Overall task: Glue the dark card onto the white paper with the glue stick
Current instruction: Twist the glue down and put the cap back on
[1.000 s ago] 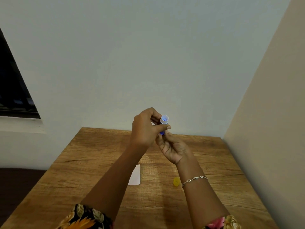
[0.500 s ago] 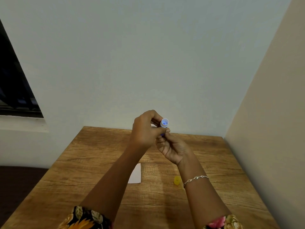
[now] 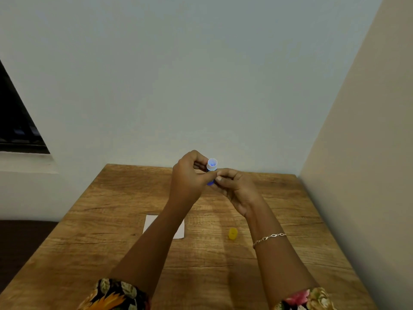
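I hold the uncapped glue stick (image 3: 211, 166) upright above the far part of the wooden table (image 3: 223, 260); its pale open top faces me and its blue body shows below. My left hand (image 3: 190, 175) grips the tube from the left. My right hand (image 3: 237, 189) pinches the blue lower end from the right. The white paper (image 3: 180, 229) lies flat on the table, partly hidden under my left forearm. The yellow cap (image 3: 232, 233) stands on the table to the right of the paper. No dark card is in view.
A pale wall rises just behind the table's far edge and a beige wall (image 3: 368, 175) runs along its right side. A dark window (image 3: 15, 130) with a sill is at the left. The table's left edge drops to dark floor.
My right hand has turned and its fingers have closed further around the stick's lower end. More of the white paper and the yellow cap now shows as the view shifted slightly.
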